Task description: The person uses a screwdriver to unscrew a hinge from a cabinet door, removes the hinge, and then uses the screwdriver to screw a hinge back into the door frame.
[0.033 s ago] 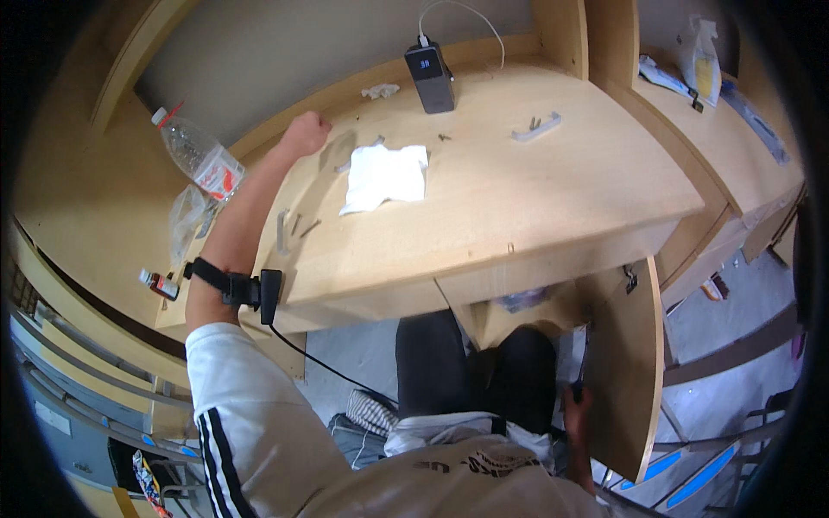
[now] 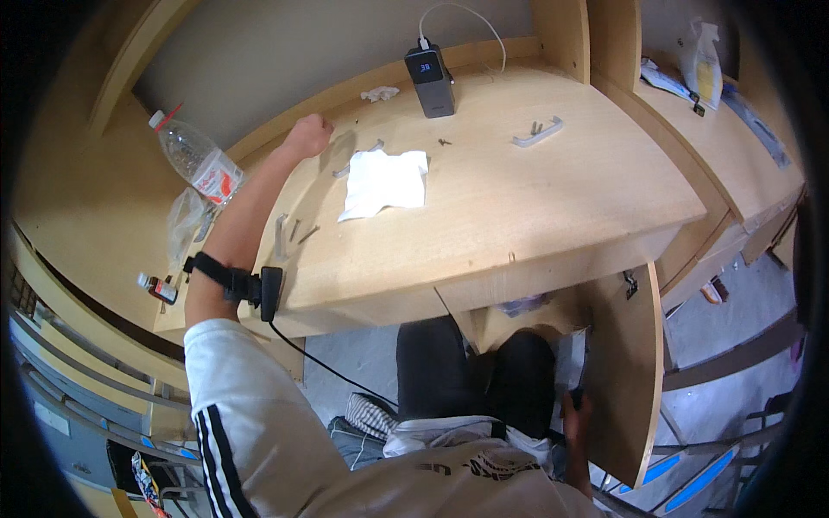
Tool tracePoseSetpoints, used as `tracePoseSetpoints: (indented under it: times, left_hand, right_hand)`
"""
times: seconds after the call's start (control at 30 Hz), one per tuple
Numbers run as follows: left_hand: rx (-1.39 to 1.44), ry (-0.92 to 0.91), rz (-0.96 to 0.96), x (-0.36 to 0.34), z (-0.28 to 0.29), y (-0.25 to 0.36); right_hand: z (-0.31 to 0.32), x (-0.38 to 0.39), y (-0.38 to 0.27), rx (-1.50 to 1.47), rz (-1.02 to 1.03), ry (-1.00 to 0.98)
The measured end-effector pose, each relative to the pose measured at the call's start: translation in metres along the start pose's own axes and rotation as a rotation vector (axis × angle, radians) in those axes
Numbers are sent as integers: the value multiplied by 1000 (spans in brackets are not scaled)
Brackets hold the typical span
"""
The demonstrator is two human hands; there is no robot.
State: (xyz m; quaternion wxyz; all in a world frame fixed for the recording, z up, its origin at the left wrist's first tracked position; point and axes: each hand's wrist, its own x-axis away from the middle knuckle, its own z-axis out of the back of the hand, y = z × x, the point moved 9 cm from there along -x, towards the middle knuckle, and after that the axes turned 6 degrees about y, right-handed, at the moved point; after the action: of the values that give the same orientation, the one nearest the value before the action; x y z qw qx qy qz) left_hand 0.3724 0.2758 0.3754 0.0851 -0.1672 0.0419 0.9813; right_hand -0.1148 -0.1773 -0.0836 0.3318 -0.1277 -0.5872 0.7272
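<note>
while the left hand (image 2: 308,136) balls up over a wooden desk (image 2: 553,194), the right hand (image 2: 577,418) clasps a dark handle (image 2: 577,396)

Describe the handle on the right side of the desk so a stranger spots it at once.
On the wooden desk, find the dark power bank at the back. Right of it, slightly nearer, lies a pale grey handle with small screws beside it. Two similar handles lie left of the power bank, one by the white paper; only this lies right.
</note>
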Motion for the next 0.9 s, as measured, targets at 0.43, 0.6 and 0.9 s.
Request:
tracePoseSetpoints:
  times: [0.43,0.6,0.9]
  left_hand:
    - [-38,68,-93,-56,-66,37]
    - [-120,-35,-79,-73,-86,19]
    - [-281,247,-626,-14,64,71]
  right_hand:
    - [20,8,91,9,-326,56]
    - [5,4,60,98,-336,-36]
    - [-39,11,44,-20,-185,-107]
